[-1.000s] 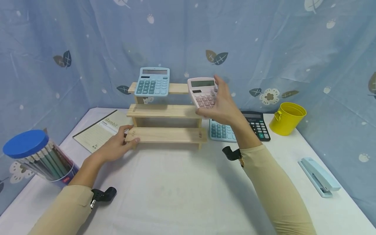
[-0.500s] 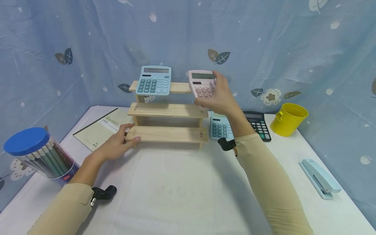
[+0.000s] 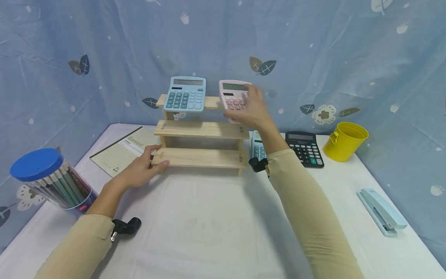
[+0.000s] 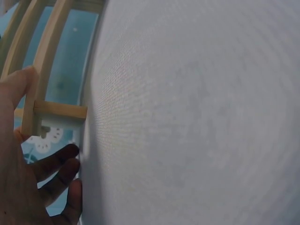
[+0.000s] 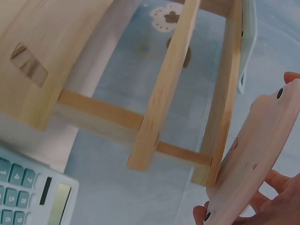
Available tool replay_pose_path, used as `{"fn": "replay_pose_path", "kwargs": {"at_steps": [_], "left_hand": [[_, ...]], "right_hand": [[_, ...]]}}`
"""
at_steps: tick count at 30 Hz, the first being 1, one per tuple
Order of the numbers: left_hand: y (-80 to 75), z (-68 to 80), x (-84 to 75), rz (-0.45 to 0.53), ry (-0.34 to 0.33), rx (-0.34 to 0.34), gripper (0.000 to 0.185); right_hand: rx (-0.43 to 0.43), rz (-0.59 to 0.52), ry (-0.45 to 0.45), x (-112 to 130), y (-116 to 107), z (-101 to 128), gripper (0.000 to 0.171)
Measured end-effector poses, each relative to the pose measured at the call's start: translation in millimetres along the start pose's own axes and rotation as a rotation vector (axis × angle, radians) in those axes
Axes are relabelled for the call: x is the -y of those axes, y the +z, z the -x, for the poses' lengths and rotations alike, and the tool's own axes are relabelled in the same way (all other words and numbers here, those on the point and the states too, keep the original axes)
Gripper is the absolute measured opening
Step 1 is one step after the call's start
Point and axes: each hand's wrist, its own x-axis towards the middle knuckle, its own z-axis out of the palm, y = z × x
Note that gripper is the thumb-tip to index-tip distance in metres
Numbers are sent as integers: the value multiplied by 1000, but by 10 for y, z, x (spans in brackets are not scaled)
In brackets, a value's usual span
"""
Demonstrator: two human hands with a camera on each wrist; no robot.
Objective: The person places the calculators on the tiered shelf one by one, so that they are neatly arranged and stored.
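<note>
A three-tier wooden shelf (image 3: 202, 157) stands on the white table. My left hand (image 3: 139, 172) pinches the left end of its lowest board; in the left wrist view the thumb lies on the board, with the other fingers loosely bent below. My right hand (image 3: 253, 110) grips a pink calculator (image 3: 230, 94) by its right side, at the right end of the top board. From the right wrist, the calculator's underside (image 5: 258, 150) appears tilted against or very close to that board. A light blue calculator (image 3: 186, 94) leans on the top board's left part.
Right of the shelf lie another blue calculator (image 3: 258, 146), partly behind my right arm, and a black calculator (image 3: 306, 149). Farther right are a yellow bucket (image 3: 343, 143) and a light blue stapler (image 3: 382, 212). A notepad (image 3: 123, 153) and pencil tub (image 3: 55, 182) stand left.
My right hand has carried the pink calculator up and back to the top board, then slightly left. The left hand keeps its grip on the lowest board.
</note>
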Motion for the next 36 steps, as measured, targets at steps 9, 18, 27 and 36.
{"fn": "replay_pose_path", "kwargs": {"at_steps": [9,18,27,36], "left_hand": [[-83,-1,43,3,-6,9,86],[-50,17,71,3,3,11,84],[-24,12,44,17,8,11,84],[-6,-9,45,16,22,5,84]], "right_hand": [[21,2,51,130,90,-88,92],[22,35,90,211,194,-163,82],[-6,143,99,233,245,-218,73],[156,167,-59,160,99,-247,59]]}}
